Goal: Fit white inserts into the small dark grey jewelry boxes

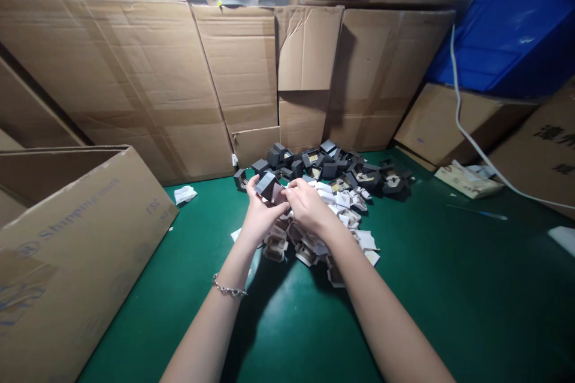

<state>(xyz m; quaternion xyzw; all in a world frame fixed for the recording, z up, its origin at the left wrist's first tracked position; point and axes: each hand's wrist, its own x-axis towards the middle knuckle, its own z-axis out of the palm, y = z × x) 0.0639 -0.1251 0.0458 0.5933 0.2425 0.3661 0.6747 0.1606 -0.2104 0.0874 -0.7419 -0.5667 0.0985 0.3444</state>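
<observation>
Two hands hold one small dark box above a pile of little boxes on the green table

The left hand [262, 210] has its fingers curled around a small dark box [266, 185], and the right hand [308, 206] touches the same box from the other side with its fingertips pinched close together, just over the near edge of the pile of dark boxes [332, 167]. A heap of white pieces [354, 224] lies in front of that pile, right under the hands. A silver bracelet [228, 290] sits on the left wrist. A big open cardboard box [76, 251] stands well to the left of the pile. Flat cardboard walls [179, 84] stand behind the pile. A blue bin [516, 24] and a white cable [467, 131] are far off to the right of the pile, all on the green table [449, 299]
</observation>
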